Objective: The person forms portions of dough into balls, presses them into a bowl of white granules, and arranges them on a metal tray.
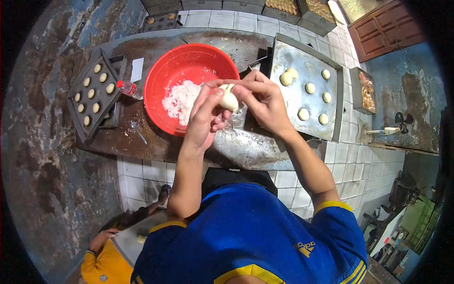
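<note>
A pale ball of dough [229, 101] is held up between my two hands, over the near right rim of a red basin [156, 71]. My left hand [204, 111] cups it from the left with the thumb on its upper side. Fingers and thumb of my right hand [265, 102] pinch its top edge, where the dough looks folded. White crumbly filling [182, 100] lies in the basin. To the right stands a metal tray [288, 61] with several dough balls [309, 88], two of them touching.
On the left, a dark tray [78, 118] of small dough balls rests on another tray, beside a red-capped bottle [130, 89] and a spoon [139, 133]. At lower left, a person in orange [101, 267] holds a sheet tray [130, 241]. Boxes of baked goods [281, 9] line the back.
</note>
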Motion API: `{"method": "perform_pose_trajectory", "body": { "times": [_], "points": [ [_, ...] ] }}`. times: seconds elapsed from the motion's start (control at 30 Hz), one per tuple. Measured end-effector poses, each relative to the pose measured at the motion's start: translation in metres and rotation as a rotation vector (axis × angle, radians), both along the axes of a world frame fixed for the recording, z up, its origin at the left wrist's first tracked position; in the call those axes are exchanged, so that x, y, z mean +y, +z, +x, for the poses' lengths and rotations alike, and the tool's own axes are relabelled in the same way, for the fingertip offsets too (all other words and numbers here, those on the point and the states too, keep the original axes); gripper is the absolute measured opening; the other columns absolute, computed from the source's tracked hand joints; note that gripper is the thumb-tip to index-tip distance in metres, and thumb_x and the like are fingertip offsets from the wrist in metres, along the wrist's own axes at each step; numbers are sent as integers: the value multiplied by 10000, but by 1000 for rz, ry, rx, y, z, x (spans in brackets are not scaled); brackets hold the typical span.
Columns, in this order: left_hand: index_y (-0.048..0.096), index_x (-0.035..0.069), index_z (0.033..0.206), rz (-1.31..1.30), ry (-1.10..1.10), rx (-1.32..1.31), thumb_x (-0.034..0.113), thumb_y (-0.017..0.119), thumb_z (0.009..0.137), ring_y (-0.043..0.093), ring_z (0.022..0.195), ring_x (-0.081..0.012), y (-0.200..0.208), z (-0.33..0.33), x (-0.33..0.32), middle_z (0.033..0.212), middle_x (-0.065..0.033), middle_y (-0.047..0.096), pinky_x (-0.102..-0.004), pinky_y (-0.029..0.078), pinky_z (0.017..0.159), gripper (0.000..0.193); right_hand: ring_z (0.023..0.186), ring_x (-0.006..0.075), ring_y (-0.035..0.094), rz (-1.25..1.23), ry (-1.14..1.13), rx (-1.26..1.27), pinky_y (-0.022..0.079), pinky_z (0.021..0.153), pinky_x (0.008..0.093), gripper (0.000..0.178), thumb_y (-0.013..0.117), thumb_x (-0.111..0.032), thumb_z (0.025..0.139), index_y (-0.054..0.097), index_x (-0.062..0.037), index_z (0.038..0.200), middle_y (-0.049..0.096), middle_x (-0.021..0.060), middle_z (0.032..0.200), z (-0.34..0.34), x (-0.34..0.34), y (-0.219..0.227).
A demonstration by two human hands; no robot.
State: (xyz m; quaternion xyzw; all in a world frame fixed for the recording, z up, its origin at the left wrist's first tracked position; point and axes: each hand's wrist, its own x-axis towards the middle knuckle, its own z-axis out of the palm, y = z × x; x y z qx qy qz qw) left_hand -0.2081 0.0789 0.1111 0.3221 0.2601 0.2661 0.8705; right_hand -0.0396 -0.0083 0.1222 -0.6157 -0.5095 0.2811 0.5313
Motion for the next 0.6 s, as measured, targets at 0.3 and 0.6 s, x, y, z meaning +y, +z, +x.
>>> {"method": "perform_pose_trajectory", "body": {
  "times": [0.3, 0.6],
  "points": [
    [578, 26, 1166, 817, 119, 56, 63, 782, 854, 635, 913, -114, 33, 73, -6, 1057, -49, 642, -298, 544, 848, 374, 1124, 181, 719, 166, 144, 1258, 679, 835, 303, 438, 764, -30, 962, 553, -61, 1344, 682, 122, 1286, -8, -34, -17],
    [508, 28, 1199, 603, -53, -230, 5, 742, 798, 701, 1049, -180, 36, 157, -69, 1028, -84, 683, -402, 535, 1041, 465, 1130, 147, 666, 389, -199, 758, 516, 1023, 329, 389, 819, -140, 944, 711, 65, 1256, 742, 98, 1204, 66, -69, -11]
  ]
}}
